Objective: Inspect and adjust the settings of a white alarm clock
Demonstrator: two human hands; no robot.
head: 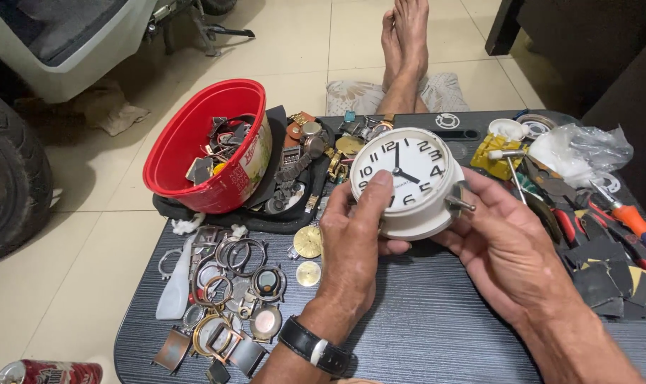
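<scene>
1. The white alarm clock (410, 178) is sitting between both hands, held just above the dark desk (437, 334), in front of the red bowl's (195, 142) right side.
2. The left hand (351, 242) is gripping the clock's left edge, its grip pinching the case with the thumb lying on the dial's lower left rim.
3. The right hand (504, 238) is cupping the clock's right side from behind, its grip closing on the case beside a small metal stem (459, 204) jutting out.
4. The clock is showing a round white face with black numerals and black hands, tilted back toward the camera.
5. Loose watch cases and rings (223, 291) are lying left of the clock.
</scene>
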